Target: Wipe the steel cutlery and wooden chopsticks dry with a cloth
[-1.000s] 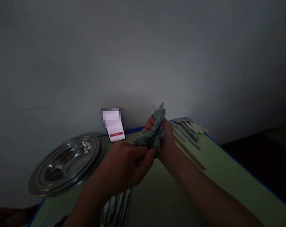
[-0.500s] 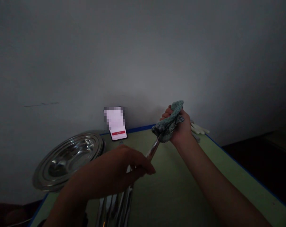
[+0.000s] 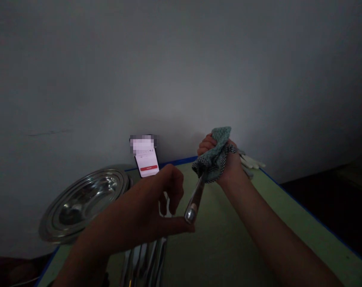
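Note:
My right hand (image 3: 231, 169) is closed around a green cloth (image 3: 214, 157) with a checkered edge. Out of the cloth, slanting down toward me, comes the shiny metal handle of a piece of cutlery (image 3: 195, 199); its other end is hidden inside the folds. My left hand (image 3: 161, 201) is open, with the fingers raised and curved away from the handle. Its thumb lies stretched out under the handle's rounded end, seemingly touching it. Below the left wrist, several metal pieces of cutlery (image 3: 143, 259) that look like knives lie side by side on the table.
Stacked oval metal dishes (image 3: 49, 231) stand at the left of the green table (image 3: 217, 251), which has a blue edge. A lit phone (image 3: 148, 159) leans on the wall behind. Pale gloves (image 3: 251, 161) lie at the back right, beyond my right wrist.
My left fingers have lifted off the handle and spread from the thumb, baring the handle's end. The right hand keeps its grip, and the cloth has turned slightly.

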Demonstrator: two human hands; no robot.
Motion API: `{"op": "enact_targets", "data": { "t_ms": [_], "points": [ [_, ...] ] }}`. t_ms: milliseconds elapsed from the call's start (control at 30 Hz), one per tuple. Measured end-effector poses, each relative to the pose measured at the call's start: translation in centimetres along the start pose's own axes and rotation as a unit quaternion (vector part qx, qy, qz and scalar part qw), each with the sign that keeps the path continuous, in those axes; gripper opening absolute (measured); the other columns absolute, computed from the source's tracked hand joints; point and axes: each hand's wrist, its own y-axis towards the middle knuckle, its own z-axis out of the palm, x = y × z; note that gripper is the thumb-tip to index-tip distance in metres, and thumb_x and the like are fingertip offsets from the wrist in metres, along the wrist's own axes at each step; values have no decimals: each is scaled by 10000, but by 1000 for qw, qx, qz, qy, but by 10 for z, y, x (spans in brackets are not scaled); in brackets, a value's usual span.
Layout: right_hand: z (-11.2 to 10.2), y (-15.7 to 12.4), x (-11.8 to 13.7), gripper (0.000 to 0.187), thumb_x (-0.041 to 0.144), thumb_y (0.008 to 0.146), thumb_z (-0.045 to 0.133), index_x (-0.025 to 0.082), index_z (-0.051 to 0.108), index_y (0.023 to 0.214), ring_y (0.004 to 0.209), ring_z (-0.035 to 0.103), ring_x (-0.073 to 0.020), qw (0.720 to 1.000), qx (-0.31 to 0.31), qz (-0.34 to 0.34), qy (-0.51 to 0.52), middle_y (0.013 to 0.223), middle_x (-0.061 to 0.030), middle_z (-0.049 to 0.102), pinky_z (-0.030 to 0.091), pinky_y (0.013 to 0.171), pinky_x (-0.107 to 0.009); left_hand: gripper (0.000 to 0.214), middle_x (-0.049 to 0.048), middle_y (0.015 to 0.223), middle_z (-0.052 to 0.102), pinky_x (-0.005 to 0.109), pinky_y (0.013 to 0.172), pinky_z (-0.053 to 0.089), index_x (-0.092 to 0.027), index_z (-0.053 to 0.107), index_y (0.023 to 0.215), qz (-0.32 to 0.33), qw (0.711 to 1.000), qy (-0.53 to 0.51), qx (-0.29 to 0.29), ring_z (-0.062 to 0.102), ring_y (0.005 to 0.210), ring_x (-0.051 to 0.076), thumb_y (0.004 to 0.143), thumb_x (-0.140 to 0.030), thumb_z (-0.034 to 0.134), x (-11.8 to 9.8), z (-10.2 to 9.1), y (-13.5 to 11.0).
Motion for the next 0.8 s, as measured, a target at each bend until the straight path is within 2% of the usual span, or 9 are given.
{"op": "enact_targets", "data": {
  "t_ms": [133,267,433,500,633,733,800],
  "points": [
    [5,-2,-11,268,270,838,310,194,346,584,357,267,-36,999,-14,23,22,441,87,291,235,366,-142,227,-47,582,573,165,415,359,-181,491,754,-35,999,38,13,513,480,81,797,-379,594,-4,1,7],
    [9,-5,-29,286,277,842,348,198,371,568,328,251,-42,998,-56,8,7,408,90,302,225,345,-158,234,-16,611,630,189,490,409,-172,532,791,-50,996,54,52,583,524,102,886,-356,422,-1,4,17],
    [3,0,-46,193,267,817,500,192,507,640,423,452,-66,979,-172,-79,-78,509,62,506,384,422,-178,364,41,654,645,241,514,407,-158,560,759,-82,975,206,21,596,553,152,901,-406,335,3,9,22],
    [0,4,-49,122,258,812,530,184,562,721,499,525,-80,978,-174,-84,-83,592,44,579,442,484,-189,377,42,653,646,236,502,395,-160,568,756,-81,969,232,15,592,543,152,907,-400,320,4,11,22],
    [-4,8,-50,100,223,834,505,175,588,808,571,589,-109,986,-154,-24,-57,661,14,643,505,562,-234,365,7,594,622,217,468,359,-168,574,741,-24,971,235,38,561,480,123,924,-284,280,4,13,20],
    [-5,10,-49,134,224,856,478,166,593,820,591,608,-125,986,-156,4,-54,683,-4,666,522,579,-261,367,-12,591,625,208,493,373,-167,580,732,-1,979,194,58,568,490,104,929,-249,281,4,11,18],
    [-6,11,-47,177,244,878,452,161,594,813,594,613,-127,986,-157,9,-61,695,-14,675,525,580,-264,405,-17,585,638,205,522,394,-167,592,718,-22,987,144,72,585,506,98,943,-285,277,2,9,15]
  ]
}}
